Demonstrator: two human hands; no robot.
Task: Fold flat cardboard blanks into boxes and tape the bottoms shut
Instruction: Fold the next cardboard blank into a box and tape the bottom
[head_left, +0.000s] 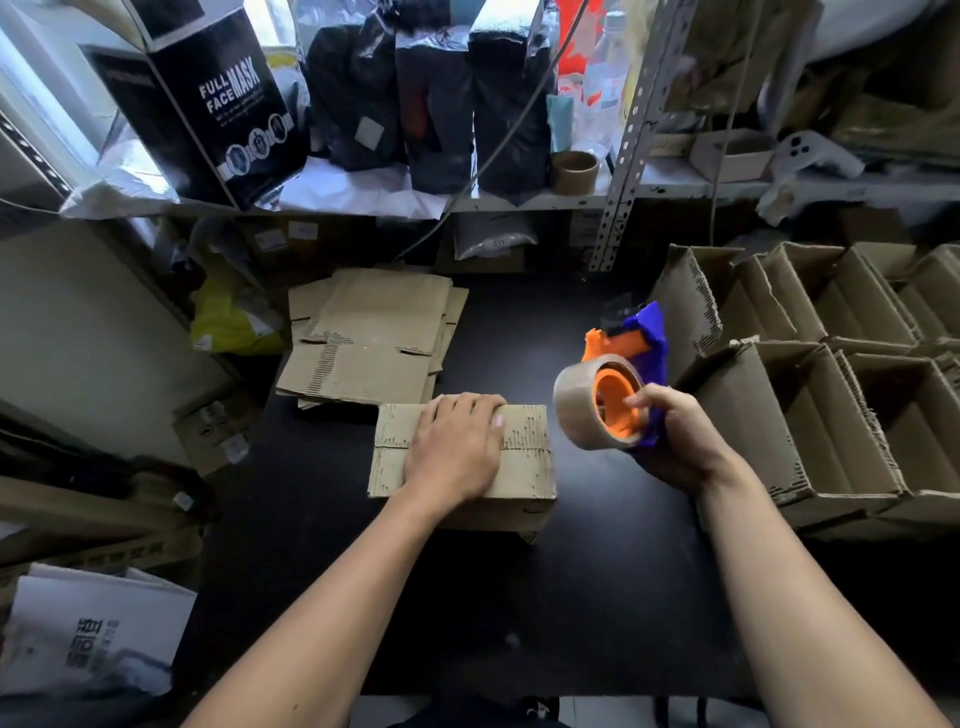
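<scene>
Two bare forearms are seen coming in from the bottom edge, each ending in a bare hand: the left hand and the right hand. No sleeves, gloves, rings or watch are worn on the parts shown; both arms are uncovered from the frame edge to the wrist. Short, unpainted nails are seen on the left hand. A strip of dark clothing is glimpsed between the arms at the bottom edge.

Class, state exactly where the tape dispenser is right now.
The tape dispenser is in the right hand, held above the black table, right of the folded box.
</scene>
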